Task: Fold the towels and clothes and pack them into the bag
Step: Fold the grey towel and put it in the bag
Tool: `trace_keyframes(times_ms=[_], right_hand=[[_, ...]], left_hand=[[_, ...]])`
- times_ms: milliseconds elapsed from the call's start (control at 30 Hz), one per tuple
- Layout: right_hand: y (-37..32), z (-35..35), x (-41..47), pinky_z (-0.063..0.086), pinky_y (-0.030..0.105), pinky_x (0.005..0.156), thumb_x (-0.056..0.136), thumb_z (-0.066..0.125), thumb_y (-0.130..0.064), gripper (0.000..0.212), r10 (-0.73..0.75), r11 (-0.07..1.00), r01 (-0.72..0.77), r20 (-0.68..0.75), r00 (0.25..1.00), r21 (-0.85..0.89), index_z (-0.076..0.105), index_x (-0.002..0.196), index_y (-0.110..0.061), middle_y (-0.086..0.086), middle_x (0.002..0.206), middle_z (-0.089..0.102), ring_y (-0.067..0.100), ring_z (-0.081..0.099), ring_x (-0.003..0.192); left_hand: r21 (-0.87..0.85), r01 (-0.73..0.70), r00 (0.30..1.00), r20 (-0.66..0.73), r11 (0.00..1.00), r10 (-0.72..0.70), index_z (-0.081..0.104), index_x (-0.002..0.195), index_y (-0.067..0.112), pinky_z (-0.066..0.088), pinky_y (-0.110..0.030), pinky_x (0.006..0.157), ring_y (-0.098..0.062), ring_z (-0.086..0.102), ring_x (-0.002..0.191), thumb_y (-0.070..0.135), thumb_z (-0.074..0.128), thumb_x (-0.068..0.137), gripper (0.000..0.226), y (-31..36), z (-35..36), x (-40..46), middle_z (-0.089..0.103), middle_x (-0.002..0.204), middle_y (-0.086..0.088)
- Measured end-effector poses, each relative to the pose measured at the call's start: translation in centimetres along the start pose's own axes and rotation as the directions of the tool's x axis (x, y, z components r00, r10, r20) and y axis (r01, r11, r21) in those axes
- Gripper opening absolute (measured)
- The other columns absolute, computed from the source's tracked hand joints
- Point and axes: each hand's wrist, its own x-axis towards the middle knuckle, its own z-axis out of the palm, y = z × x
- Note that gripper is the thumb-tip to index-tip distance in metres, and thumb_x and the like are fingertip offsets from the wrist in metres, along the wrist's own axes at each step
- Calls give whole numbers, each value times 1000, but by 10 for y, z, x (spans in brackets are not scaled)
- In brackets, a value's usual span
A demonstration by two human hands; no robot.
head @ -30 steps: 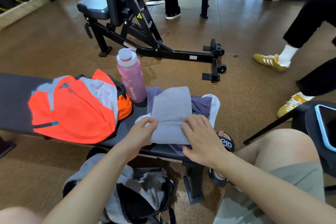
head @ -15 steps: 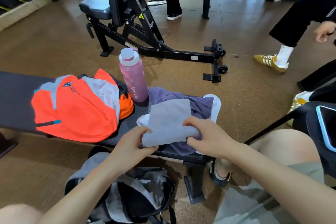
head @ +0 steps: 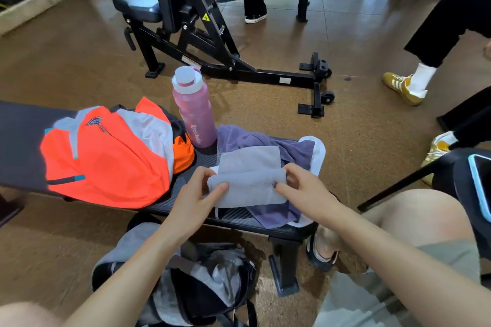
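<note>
The grey towel (head: 248, 183) was pinched at its left end by the left hand (head: 195, 200). Its right end was gripped by the right hand (head: 305, 191), both forearms being reached forward over the bench (head: 21, 141).

Bright even light, soft shadows, wide-angle bowing at edges, slight blur

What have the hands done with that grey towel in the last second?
Both hands, left and right, went from pressing the light grey towel flat to pinching its near edge and rolling it over. The orange jacket, pink bottle and purple towel stayed put.
</note>
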Motion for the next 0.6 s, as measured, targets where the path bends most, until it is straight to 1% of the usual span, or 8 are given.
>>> trace_keyframes(times_ms=[33,100,167,267,367,433,500,600], right_hand=[[1,1,0,44,30,70,94,63,-26,8,18,1000,-18,-7,1000,-16,57,89,-29,-3,83,65,11,57,77],[4,5,-2,37,30,63,97,61,-26,18,53,997,-55,-35,998,-53,50,83,-25,-2,75,55,12,48,69],[7,10,-3,31,32,60,98,60,-26,25,94,993,-99,-70,993,-70,44,79,-20,-3,71,47,13,41,67],[12,16,-5,30,35,61,97,58,-26,25,152,985,-158,-89,984,-64,41,82,-16,0,72,46,15,41,67],[11,20,-8,33,36,61,98,55,-27,21,157,984,-163,-91,983,-68,39,86,-20,2,73,48,17,45,66],[8,23,-10,38,37,63,98,53,-28,13,152,985,-159,-91,984,-72,43,96,-22,4,79,54,20,51,71],[7,25,-10,46,40,70,98,53,-28,12,140,986,-149,-112,984,-77,44,104,-23,3,88,59,23,56,78],[6,25,-11,51,44,79,97,56,-28,18,158,985,-166,-138,978,-53,41,107,-26,1,99,61,24,60,85]], left_hand=[[8,17,1000,-7,1000,-17,54,100,31,50,-36,76,-12,62,84,38,64,97,12,-2,2,1,67,94,8],[43,12,1000,-30,999,-11,52,101,31,47,-37,71,-16,61,79,38,60,99,11,-7,9,2,67,90,1],[91,-3,999,-33,996,6,49,103,33,44,-36,67,-13,59,74,40,56,101,10,-9,15,4,65,84,2],[168,-6,1000,-1,986,6,46,107,33,43,-37,67,-15,58,74,40,52,102,11,-12,21,8,62,83,2],[136,31,999,-20,990,-29,45,108,29,44,-34,68,-12,57,75,37,58,100,17,-13,24,7,61,91,1],[71,113,993,-36,991,-110,45,113,20,44,-26,65,-12,53,71,37,62,98,28,-10,24,7,57,95,-5],[25,200,980,-20,979,-200,45,115,14,44,-21,65,-13,52,74,39,64,97,37,-5,23,7,55,100,-9],[103,273,961,15,956,-276,46,111,15,45,-31,72,-16,55,83,47,63,95,40,-4,18,13,58,102,-7]])
